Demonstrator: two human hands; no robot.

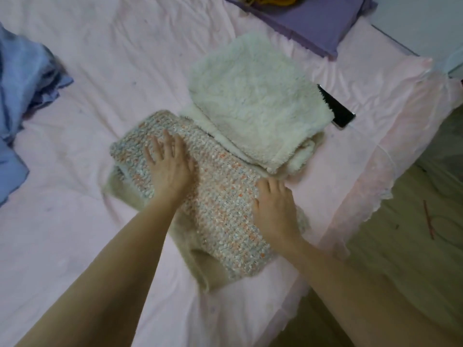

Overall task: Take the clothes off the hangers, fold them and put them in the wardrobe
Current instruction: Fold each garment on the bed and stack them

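A chunky knit sweater (220, 211), speckled pink, grey and white with a beige inner side, lies folded on the pink bed sheet (75, 171). My left hand (170, 164) rests flat on its upper left part, fingers spread. Flat on its right edge lies my right hand (274, 211). Neither hand grips the cloth. Just behind the sweater sits a folded white fleece garment (258, 101), touching it. No hanger and no wardrobe are in view.
A heap of blue clothes (22, 96) lies at the left edge of the bed. A black phone (337, 107) with a cable lies right of the fleece. A purple pillow (308, 18) sits at the top. The bed's frilled edge and the floor run down the right.
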